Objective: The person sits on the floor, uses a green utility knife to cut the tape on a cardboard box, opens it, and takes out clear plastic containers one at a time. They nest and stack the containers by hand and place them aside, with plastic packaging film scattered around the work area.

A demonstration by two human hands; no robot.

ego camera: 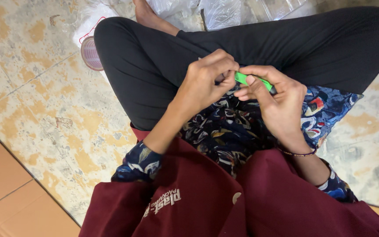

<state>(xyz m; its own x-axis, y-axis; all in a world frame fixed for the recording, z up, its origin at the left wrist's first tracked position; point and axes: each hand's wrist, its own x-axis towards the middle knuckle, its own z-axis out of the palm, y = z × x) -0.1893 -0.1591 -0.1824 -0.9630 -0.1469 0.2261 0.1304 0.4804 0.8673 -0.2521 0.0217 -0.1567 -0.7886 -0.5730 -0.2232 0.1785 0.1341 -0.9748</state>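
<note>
Right now both hands meet over the person's crossed legs (163,66), and a small green plastic piece (243,78) sits between them. The right hand (273,100) pinches it, thumb pressed on top, its grip clamped on the piece. The left hand (208,79) closes its fingertips on the piece's near end. Beyond the legs, clear plastic bags (218,12) lie on the mottled floor (36,87).
</note>
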